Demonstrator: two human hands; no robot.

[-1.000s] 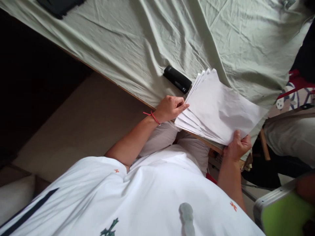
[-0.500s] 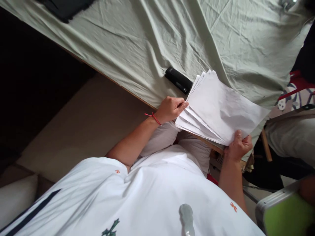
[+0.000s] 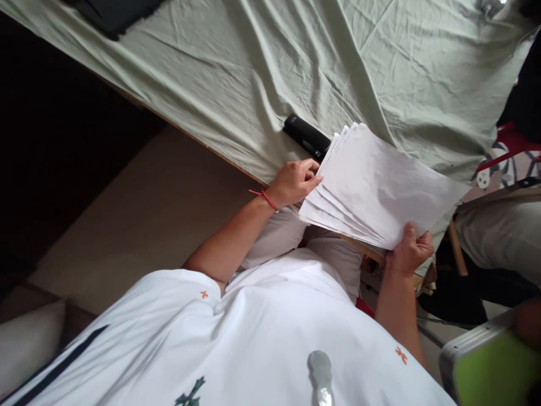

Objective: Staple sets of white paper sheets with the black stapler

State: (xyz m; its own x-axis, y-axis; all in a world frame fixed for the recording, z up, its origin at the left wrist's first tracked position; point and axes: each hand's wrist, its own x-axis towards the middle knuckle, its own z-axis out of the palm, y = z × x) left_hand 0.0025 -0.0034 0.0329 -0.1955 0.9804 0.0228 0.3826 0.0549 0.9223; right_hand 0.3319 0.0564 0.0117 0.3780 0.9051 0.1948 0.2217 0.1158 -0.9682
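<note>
Several white paper sheets (image 3: 380, 180), fanned out at their left side, lie over the near edge of the cloth-covered table. My right hand (image 3: 409, 248) grips their lower right corner, thumb on top. At the left edge of the sheets is my left hand (image 3: 298, 180), with a red string on its wrist. Its thumb and curled fingers are slightly apart, and the thumb tip touches the paper edge. A black stapler-like object (image 3: 306, 135) lies just beyond my left hand, its right end beside the sheets.
A wrinkled pale green cloth (image 3: 220, 73) covers the table. Dark fabric (image 3: 114, 17) lies at the far left. At the right are a person's leg in light trousers (image 3: 499, 231), a patterned red and white item (image 3: 502, 163), and a green panel with a metal frame (image 3: 490, 361).
The fingers of my left hand have loosened from the paper edge and lifted slightly. The top sheet lies flatter, and its far edge has shifted a little. My right hand keeps its hold.
</note>
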